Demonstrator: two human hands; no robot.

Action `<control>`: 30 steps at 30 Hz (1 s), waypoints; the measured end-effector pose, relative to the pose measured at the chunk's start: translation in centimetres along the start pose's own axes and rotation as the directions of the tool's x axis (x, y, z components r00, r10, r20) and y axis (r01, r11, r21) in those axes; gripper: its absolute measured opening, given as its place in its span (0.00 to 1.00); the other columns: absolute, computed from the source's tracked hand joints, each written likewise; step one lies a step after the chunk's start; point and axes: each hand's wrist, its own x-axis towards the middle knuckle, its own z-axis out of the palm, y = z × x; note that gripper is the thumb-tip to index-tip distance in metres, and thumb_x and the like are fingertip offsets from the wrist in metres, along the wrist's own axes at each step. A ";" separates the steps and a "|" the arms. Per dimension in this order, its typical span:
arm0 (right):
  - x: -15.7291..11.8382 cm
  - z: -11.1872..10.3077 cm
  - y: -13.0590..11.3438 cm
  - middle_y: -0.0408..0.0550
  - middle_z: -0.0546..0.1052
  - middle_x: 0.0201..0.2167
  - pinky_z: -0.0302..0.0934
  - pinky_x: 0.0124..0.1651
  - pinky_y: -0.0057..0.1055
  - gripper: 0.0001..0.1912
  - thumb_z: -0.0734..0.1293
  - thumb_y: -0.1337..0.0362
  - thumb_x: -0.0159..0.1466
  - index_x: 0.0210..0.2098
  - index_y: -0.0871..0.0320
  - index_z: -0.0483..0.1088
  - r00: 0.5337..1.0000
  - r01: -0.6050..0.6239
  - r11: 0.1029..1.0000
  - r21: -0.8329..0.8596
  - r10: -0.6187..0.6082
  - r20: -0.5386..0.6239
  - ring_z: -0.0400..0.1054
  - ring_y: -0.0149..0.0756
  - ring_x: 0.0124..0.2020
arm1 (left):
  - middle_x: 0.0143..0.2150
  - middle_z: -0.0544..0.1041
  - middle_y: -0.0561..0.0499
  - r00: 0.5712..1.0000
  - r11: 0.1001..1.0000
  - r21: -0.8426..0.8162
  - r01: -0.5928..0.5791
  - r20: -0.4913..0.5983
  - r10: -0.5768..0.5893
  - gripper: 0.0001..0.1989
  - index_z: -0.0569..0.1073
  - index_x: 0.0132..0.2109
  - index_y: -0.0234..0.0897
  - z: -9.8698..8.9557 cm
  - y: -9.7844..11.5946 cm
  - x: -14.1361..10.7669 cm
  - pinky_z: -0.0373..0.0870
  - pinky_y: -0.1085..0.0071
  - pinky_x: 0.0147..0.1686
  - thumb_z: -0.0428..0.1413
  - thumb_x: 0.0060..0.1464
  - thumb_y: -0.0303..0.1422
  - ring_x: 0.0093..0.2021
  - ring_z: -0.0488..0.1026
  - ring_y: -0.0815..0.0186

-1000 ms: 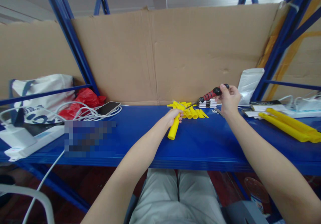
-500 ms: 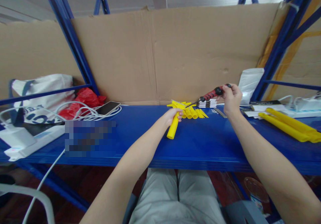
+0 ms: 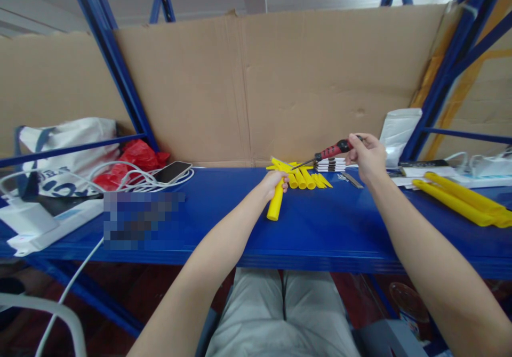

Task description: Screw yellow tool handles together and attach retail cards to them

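My left hand (image 3: 276, 182) is closed round a yellow tube (image 3: 274, 207), whose round lower end points toward me. In my right hand (image 3: 367, 154) is a screwdriver (image 3: 331, 151) with a red and black handle, pinched at the handle's end. Its thin shaft slants down left to the yellow piece at my left hand; whether the tip touches it I cannot tell. Just beyond lie several yellow tubes (image 3: 310, 181) and small pointed yellow pieces (image 3: 323, 180). A banded stack of white pieces (image 3: 330, 164) sits behind the screwdriver.
Long yellow tubes (image 3: 460, 202) lie on the blue table (image 3: 224, 208) at right, near a silvery pouch (image 3: 397, 136). At left are a phone (image 3: 173, 171), white cables, a red plastic bag (image 3: 140, 157), a white tote bag (image 3: 72, 154) and a power strip (image 3: 56, 229). Cardboard (image 3: 300, 80) stands behind.
My right hand's grip on the screwdriver has shifted, and the tool has moved slightly down and left. My left hand and its tube have barely moved.
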 end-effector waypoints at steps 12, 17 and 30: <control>-0.9 0.4 -0.5 0.38 0.68 0.13 0.60 0.20 0.27 0.24 0.72 0.46 0.44 0.27 0.55 0.61 0.954 -0.218 0.966 0.138 0.181 0.241 0.64 0.29 0.14 | 0.13 0.58 0.61 0.946 0.964 0.204 -0.173 -0.238 0.220 0.09 0.59 0.27 0.36 -0.1 1.2 -0.8 0.49 0.80 0.12 0.47 0.48 0.18 0.09 0.53 0.78; -0.9 0.5 -0.2 0.37 0.66 0.10 0.55 0.15 0.24 0.20 0.72 0.51 0.47 0.22 0.55 0.58 0.959 -0.257 0.954 0.152 0.232 0.164 0.62 0.28 0.12 | 0.13 0.59 0.61 0.943 0.959 0.213 -0.187 -0.234 0.236 0.09 0.59 0.27 0.36 -0.2 1.3 -0.8 0.49 0.79 0.13 0.48 0.47 0.19 0.09 0.53 0.78; -0.9 0.3 -1.2 0.40 0.68 0.14 0.56 0.16 0.22 0.14 0.66 0.53 0.57 0.32 0.59 0.68 0.908 -0.395 0.887 0.241 0.336 0.252 0.61 0.25 0.13 | 0.13 0.58 0.61 0.943 0.955 0.232 -0.187 -0.230 0.240 0.09 0.59 0.27 0.36 0.0 1.4 -1.1 0.49 0.78 0.14 0.47 0.48 0.18 0.10 0.53 0.77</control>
